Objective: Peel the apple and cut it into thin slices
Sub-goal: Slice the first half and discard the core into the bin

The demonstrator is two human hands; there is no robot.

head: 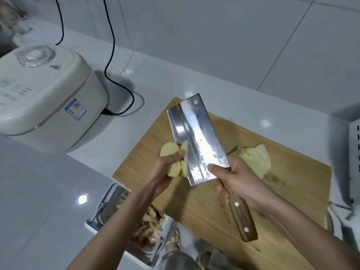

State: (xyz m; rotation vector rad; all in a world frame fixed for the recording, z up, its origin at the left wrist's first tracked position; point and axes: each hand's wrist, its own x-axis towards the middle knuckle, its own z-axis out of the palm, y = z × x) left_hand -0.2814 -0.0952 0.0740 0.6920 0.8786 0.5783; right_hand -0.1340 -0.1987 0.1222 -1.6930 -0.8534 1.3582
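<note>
Left hand (165,174) is gripping a peeled apple piece (169,150), fingers curling under it and the thumb lying across the cut face, holding it in the air over the left part of the cutting board (292,176). The flesh is showing pale yellow and matte, rounded outside, flat on the cut side, with a dark core pocket just beside the thumb tip. The cleaver (196,141) is biting into that piece right of the thumb, its edge sitting at the core. Right hand (237,182) is wrapping round the front of the cleaver's handle, thumb pressing flat on the blade near the heel. The blade is reading as a wide steel rectangle, bright and polished, with a ground bevel band, wet specks and a hole in the corner farthest from the grip. The handle is sticking out below the fist: brown wood, two pale rivets. More peeled apple pieces (257,158) are lying on the board just beyond the right knuckles, pale and irregular. The board is showing light wood grain, rectangular, sitting skewed on a glossy white countertop (175,78). Under the left forearm a white-rimmed bin (93,225) is holding brownish peel scraps (150,225). Well out left of the left hand a cream rounded rice cooker (44,94) is sitting with a black cable (109,55) running up the white tiled wall (214,26).
</note>
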